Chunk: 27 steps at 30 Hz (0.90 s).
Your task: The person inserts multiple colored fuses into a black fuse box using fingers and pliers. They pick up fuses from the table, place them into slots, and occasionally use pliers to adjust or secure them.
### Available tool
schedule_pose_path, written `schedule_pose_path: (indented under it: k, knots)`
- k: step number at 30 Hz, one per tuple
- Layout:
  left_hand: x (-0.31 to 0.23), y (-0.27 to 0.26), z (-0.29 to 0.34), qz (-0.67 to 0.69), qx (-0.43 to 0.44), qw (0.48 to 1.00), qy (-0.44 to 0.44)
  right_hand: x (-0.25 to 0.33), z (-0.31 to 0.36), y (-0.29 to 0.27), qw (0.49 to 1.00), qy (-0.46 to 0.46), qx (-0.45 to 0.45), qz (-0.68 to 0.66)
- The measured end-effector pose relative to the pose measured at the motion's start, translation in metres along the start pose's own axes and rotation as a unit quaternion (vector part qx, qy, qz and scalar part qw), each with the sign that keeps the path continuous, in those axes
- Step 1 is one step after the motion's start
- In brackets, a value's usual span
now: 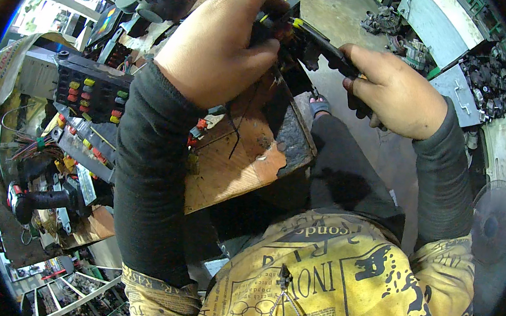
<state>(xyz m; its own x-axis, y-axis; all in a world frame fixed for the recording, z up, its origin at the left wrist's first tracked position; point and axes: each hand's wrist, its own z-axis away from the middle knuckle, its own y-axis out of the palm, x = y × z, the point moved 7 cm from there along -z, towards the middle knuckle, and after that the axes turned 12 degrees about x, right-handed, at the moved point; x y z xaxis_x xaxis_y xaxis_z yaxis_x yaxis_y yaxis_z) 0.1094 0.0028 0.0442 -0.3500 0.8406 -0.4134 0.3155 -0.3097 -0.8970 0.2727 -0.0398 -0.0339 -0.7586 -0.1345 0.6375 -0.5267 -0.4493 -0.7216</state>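
Observation:
My left hand (218,43) is raised over the far end of the wooden bench (228,162), its fingers closed around a dark part (270,30) that it mostly covers. In my right hand (391,92) is a black and yellow hand tool (323,41), perhaps pliers. The tool slants up to the left, and its yellow end meets the dark part by my left fingers. What exactly the tip touches is hidden. Beside my left forearm lies a black fuse box (90,92) with yellow, red and green fuses.
A cordless power tool (51,199), bundled wires (34,145) and more fuse panels (88,146) crowd the bench at left. Metal parts (491,88) fill a tray at far right, above a fan (491,221). My sandalled foot (319,105) is on the floor.

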Motion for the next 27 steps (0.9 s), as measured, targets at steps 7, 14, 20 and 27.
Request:
schedule_pose_path:
  k: [7, 14, 20, 27]
  knots:
    - [0.021, 0.006, -0.005, 0.012, -0.012, 1.000, -0.023, 0.002, -0.002, 0.001, 0.999, 0.003, 0.016, -0.041]
    - [0.020, 0.006, -0.005, -0.028, -0.024, 0.998, -0.054, 0.009, -0.008, -0.004, 1.000, -0.023, 0.007, 0.008]
    - [0.019, 0.006, -0.009, -0.026, -0.039, 0.998, -0.051, 0.010, -0.009, -0.009, 1.000, -0.009, 0.008, 0.011]
    - [0.014, 0.008, -0.015, -0.083, -0.040, 0.994, -0.063, 0.011, -0.008, -0.010, 0.991, -0.060, -0.057, 0.106]
